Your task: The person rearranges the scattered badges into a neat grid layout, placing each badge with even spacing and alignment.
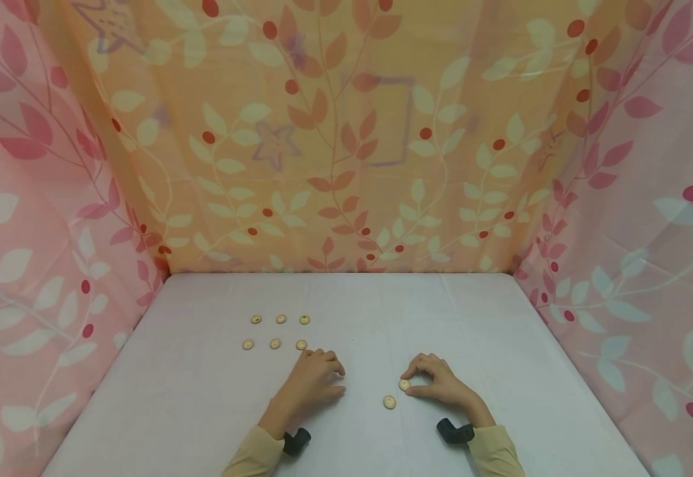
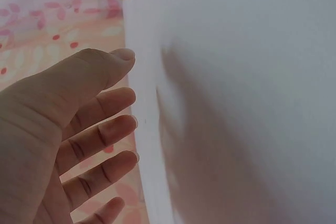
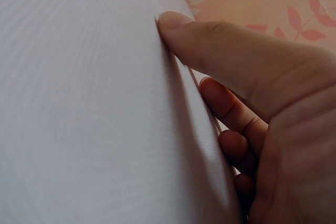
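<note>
Between the thumb and fingertips of my right hand (image 1: 442,385) is a small pale wooden button (image 1: 404,384), pinched at its edge close to the white tabletop. Just in front of it, slightly left, a second loose button (image 1: 389,402) lies flat. My left hand (image 1: 315,379) hovers over the table with relaxed, slightly bent fingers and nothing in them. In the left wrist view its thumb (image 2: 113,64) and fingers stand apart. The right wrist view has the right thumb (image 3: 181,27) down at the table surface; the pinched button is hidden there.
Left of centre, buttons lie in two rows of three: a back row with a middle button (image 1: 281,319) and a front row with a middle button (image 1: 275,344). The front row's right button (image 1: 301,345) is right by the left hand. Leaf-patterned curtains (image 1: 334,132) enclose the white table (image 1: 203,411).
</note>
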Available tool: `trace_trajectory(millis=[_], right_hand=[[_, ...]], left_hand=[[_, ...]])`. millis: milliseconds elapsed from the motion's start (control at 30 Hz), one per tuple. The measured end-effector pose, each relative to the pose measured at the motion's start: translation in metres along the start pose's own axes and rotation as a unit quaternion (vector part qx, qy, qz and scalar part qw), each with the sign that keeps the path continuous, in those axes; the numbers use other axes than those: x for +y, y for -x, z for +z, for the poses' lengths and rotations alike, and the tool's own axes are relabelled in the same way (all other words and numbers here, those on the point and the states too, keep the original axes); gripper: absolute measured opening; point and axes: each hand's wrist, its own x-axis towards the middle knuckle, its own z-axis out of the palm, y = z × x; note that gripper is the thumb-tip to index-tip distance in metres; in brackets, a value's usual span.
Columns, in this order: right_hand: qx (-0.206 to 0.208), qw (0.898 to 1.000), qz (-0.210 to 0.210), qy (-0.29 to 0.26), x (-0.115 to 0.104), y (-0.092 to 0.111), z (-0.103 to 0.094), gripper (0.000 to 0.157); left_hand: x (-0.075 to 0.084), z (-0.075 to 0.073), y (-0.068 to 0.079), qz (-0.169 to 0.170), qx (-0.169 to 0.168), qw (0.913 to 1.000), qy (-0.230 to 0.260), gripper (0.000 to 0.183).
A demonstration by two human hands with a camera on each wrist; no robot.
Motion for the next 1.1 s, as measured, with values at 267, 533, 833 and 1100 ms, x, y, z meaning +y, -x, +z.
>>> trace_trajectory(millis=[267, 533, 833, 1100], right_hand=[[-0.001, 1.0, -0.002, 0.005, -0.001, 0.0, -0.001, 0.023], [-0.002, 1.0, 0.006, 0.004, -0.003, 0.0, -0.002, 0.022], [-0.002, 1.0, 0.013, 0.001, -0.003, 0.0, -0.001, 0.023], [-0.001, 1.0, 0.005, -0.009, -0.002, 0.0, -0.001, 0.022]], left_hand=[[0.013, 0.01, -0.008, 0.017, -0.002, 0.9998, -0.007, 0.025], [0.031, 0.018, -0.013, 0.016, -0.019, 0.9995, 0.018, 0.024], [0.051, 0.022, -0.021, 0.02, -0.052, 0.9977, 0.04, 0.028], [0.065, 0.03, -0.027, 0.03, -0.062, 0.9967, 0.043, 0.03]])
